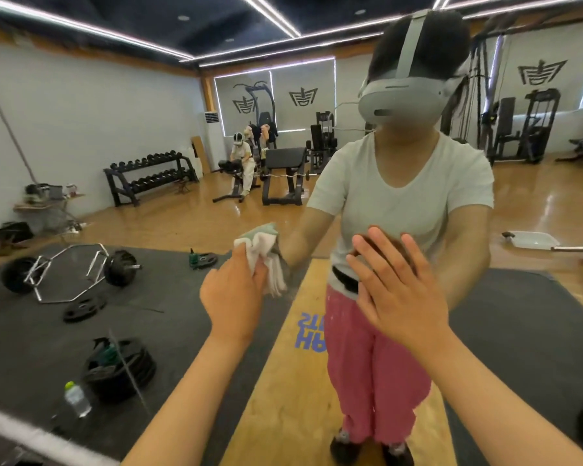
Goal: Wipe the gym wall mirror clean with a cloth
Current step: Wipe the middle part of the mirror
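The gym wall mirror (122, 105) fills nearly the whole view and shows my own reflection in a grey headset. My left hand (233, 297) grips a crumpled white and pale green cloth (261, 255) and presses it against the glass at centre left. My right hand (398, 284) lies flat on the mirror with fingers spread, just right of the cloth, meeting its own reflected palm. Both forearms reach up from the bottom edge of the view.
Reflected in the mirror are a hex bar with plates (69, 272), stacked weight plates (120, 368), a water bottle (77, 398), a dumbbell rack (150, 176), benches and another person (243, 163) at a machine. The mirror's lower frame (31, 435) runs across the bottom left.
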Demonstrator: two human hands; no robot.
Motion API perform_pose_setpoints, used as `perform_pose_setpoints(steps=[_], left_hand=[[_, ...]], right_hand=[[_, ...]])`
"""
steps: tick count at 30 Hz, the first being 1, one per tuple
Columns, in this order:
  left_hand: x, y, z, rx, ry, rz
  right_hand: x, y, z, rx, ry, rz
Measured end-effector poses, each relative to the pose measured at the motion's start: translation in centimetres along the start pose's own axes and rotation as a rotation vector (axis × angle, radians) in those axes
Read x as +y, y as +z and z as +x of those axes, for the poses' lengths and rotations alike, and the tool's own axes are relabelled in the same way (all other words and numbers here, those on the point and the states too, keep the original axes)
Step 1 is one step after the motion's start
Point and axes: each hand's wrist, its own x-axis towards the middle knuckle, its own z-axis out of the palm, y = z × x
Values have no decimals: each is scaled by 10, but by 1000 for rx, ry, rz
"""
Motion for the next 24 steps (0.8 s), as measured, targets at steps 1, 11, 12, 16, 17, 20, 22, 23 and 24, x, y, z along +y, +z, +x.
perform_pose_setpoints(steps=[1,11,12,16,17,20,22,23,24], left_hand=[[-11,0,0,-37,-90,5],[0,-17,-2,-63,-575,-148],[10,-19,-5,-107,-512,-150],[32,-23,-8,-276,-265,-152],[29,-25,-6,-280,-208,-127],[7,-27,5,-278,-9,10],[-16,-24,12,-229,19,35],[-27,-24,15,-198,11,28],[-38,-23,19,-179,-2,9]], right_hand=[[0,0,0,2,2,7],[0,-4,1,-49,0,-4],[-1,-4,1,-46,2,-7],[0,-6,2,-45,11,-4],[1,-7,2,-48,11,-1],[-2,-10,3,-60,47,24],[-13,-15,13,-50,163,84],[-22,-17,21,-43,226,117],[-35,-17,29,-40,263,145]])
